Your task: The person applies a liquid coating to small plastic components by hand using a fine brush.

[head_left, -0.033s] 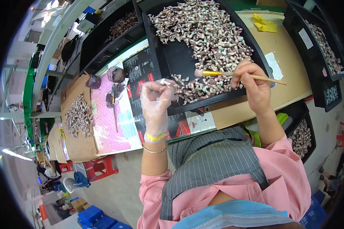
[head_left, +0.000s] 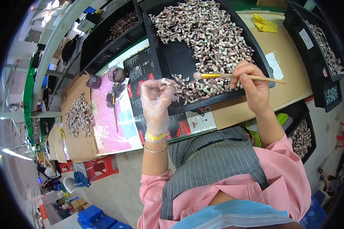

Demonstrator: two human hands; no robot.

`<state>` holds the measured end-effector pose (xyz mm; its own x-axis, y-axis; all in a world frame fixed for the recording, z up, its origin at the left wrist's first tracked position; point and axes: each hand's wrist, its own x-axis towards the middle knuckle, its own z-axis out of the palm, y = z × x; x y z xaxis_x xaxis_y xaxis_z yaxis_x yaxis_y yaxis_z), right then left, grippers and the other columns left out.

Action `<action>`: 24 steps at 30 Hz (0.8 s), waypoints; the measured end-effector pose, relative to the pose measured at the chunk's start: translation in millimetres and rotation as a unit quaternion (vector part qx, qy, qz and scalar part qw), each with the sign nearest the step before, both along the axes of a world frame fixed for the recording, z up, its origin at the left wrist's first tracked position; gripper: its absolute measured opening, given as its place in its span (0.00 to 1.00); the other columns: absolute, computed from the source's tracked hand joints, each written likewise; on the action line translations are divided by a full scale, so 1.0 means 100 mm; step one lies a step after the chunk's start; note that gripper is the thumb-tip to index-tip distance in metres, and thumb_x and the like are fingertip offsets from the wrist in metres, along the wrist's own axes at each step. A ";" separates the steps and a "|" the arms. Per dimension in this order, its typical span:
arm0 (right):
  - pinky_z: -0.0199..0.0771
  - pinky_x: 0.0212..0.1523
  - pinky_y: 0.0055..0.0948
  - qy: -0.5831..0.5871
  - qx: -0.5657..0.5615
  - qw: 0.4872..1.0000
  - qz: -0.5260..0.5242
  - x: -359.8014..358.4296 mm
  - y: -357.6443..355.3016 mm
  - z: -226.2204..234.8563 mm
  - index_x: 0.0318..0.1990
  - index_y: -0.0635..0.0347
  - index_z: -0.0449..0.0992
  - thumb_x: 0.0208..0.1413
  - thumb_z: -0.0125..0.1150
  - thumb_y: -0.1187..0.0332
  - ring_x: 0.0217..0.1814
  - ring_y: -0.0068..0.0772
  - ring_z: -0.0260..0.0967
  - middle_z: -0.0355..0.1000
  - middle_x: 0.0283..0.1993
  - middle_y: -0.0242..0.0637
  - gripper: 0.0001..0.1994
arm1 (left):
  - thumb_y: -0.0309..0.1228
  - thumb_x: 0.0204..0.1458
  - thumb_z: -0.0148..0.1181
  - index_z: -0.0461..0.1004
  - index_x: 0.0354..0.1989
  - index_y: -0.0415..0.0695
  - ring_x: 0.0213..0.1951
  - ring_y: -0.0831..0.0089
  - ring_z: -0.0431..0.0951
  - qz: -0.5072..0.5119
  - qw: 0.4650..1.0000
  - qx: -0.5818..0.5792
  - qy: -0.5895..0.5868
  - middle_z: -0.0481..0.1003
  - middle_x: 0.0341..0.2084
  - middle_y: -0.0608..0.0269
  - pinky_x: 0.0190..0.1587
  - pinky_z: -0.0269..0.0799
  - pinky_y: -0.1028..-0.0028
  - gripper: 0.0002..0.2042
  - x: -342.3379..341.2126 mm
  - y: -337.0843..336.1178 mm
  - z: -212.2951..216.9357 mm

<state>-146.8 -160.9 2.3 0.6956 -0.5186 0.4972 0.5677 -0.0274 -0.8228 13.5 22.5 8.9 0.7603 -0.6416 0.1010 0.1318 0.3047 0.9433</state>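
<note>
Our left hand [head_left: 155,97], gloved in thin clear plastic, has its thumb and fingertips pinched together on what looks like a small whitish knobbly piece [head_left: 164,81], mostly hidden, at the near left edge of the shallow black plastic tray [head_left: 177,57]. Our bare right hand [head_left: 254,86] has its fingers clamped round the pale wooden brush with a yellow ferrule [head_left: 212,76], its bristles pointing towards the left hand above the tray. Left of the tray we have a glossy black sheet with pale lettering and red patches [head_left: 141,63]. On the right, a white rectangular paper label [head_left: 305,39] fronts a black plastic crate [head_left: 311,57]; its writing is too small to read.
</note>
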 end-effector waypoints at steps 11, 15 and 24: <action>0.66 0.35 0.22 0.009 -0.122 0.992 -0.032 0.14 0.01 0.02 0.41 0.63 0.68 0.65 0.44 0.65 0.32 0.24 0.64 0.65 0.33 0.36 0.11 | 0.16 0.51 0.55 0.66 0.55 0.39 0.41 0.76 0.74 0.001 1.000 -0.014 0.002 0.73 0.43 0.58 0.46 0.73 0.75 0.21 -0.06 -0.06 -0.06; 0.62 0.36 0.25 -0.005 -0.193 0.980 -0.050 0.25 0.05 0.02 0.39 0.61 0.69 0.65 0.45 0.63 0.32 0.27 0.63 0.66 0.31 0.35 0.11 | 0.14 0.50 0.54 0.65 0.56 0.38 0.41 0.77 0.74 0.005 1.000 0.007 0.001 0.72 0.43 0.59 0.44 0.71 0.79 0.22 -0.11 -0.05 -0.05; 0.62 0.35 0.22 0.045 -0.263 0.960 -0.084 0.39 -0.07 -0.04 0.37 0.60 0.67 0.65 0.44 0.62 0.31 0.24 0.61 0.64 0.29 0.33 0.11 | 0.12 0.49 0.55 0.66 0.57 0.39 0.42 0.76 0.73 -0.007 0.998 0.027 -0.058 0.71 0.43 0.62 0.42 0.70 0.80 0.24 -0.10 -0.01 -0.09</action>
<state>-107.9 -167.6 -1.9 0.6770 -0.3211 0.6622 0.4457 -0.5371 -0.7161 3.6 21.2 0.1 0.7366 -0.6590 0.1522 0.0245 0.2509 0.9677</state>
